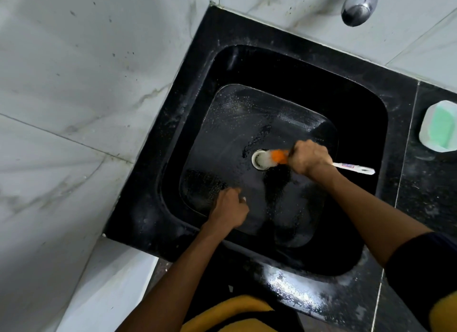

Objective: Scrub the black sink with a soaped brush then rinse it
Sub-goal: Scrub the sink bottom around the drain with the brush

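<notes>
The right hand [308,160] is closed around the brush [279,156] just behind its orange head, with the white handle projecting out past the wrist toward the basin's right wall. The bristles, blurred, sit directly ahead of the grip on the white drain ring [260,160] at the floor of the black sink [188,124]. The left hand [228,209] is loosely curled and holds nothing, resting on the wet floor near the front wall, well apart from the brush. Risk, as judged: bristles may catch in the open drain and jolt the wet, soapy grip; the trailing handle could knock the right wall on a backstroke. The soap dish [439,127] stands on the counter beyond the handle's end, clear of the basin. Open room lies ahead and left of the grip, across the droplet-speckled floor; the tap [359,6] is high and clear.
</notes>
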Demonstrator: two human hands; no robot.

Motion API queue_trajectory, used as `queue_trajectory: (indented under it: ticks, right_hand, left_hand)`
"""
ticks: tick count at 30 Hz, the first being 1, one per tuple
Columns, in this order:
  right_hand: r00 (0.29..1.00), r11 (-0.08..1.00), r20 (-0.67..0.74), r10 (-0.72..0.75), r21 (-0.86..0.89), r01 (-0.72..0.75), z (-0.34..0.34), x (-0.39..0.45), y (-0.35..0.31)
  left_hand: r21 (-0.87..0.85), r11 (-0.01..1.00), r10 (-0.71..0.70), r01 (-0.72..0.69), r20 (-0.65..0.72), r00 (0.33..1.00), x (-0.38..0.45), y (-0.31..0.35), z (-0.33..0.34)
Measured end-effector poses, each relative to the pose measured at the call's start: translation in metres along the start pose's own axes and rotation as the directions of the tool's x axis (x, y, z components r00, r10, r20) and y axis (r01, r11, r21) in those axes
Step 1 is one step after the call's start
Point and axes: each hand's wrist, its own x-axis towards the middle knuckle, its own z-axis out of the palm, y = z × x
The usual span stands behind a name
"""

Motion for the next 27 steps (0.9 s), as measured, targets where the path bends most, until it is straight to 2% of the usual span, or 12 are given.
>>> queue_trajectory:
  ticks: [2,4,7,9,12,15,18,20,23,25,27]
  right_hand:
    - [0.982,0.980,-0.005,0.190,0.068,-0.189,0.001,-0.001,-0.004]
    - [0.945,0.937,0.082,0.316,0.132,-0.325,0.011,-0.010,-0.010]
    - [0.924,0.931,0.182,0.336,0.088,-0.355,0.029,-0.027,-0.024]
    - [0.925,0.930,0.147,0.352,0.058,-0.363,0.022,-0.022,-0.030]
    - [0.959,0.956,0.041,0.281,0.073,-0.284,-0.001,-0.007,-0.043]
    - [0.997,0.999,-0.069,-0.017,-0.029,0.015,-0.015,-0.019,-0.069]
    - [0.974,0.970,-0.019,-0.228,-0.090,0.225,0.007,-0.050,-0.070]
    - [0.972,0.969,0.030,-0.232,-0.082,0.234,0.023,-0.067,-0.048]
    - [0.993,0.971,0.054,-0.105,-0.210,0.114,0.019,-0.062,-0.020]
    - [0.999,0.973,0.019,-0.040,-0.226,0.043,0.009,-0.041,-0.026]
    - [0.997,0.980,-0.010,-0.071,-0.188,0.068,-0.001,-0.031,-0.054]
  left_hand:
    - [-0.001,1.000,0.002,-0.002,-0.008,1.000,0.000,0.000,0.000]
    - [-0.013,1.000,0.000,0.000,-0.017,1.000,0.000,-0.001,-0.001]
    - [-0.028,1.000,-0.001,0.000,-0.021,1.000,-0.001,0.000,-0.002]
    - [-0.024,1.000,0.007,-0.007,-0.022,1.000,-0.001,0.001,-0.002]
    - [-0.013,1.000,0.006,-0.006,-0.016,1.000,0.000,0.000,-0.001]
    - [-0.024,1.000,0.005,-0.005,-0.005,1.000,0.001,0.002,0.000]
    - [-0.036,0.999,0.008,-0.008,-0.005,1.000,0.000,0.002,0.000]
    - [-0.034,0.999,0.004,-0.004,-0.008,1.000,-0.001,0.002,-0.002]
    - [-0.030,0.999,0.020,-0.021,-0.027,0.999,-0.003,0.002,-0.004]
    - [-0.029,0.999,0.027,-0.027,-0.024,0.999,-0.004,0.003,-0.005]
    - [-0.027,0.999,0.024,-0.024,-0.018,1.000,-0.004,0.003,-0.004]
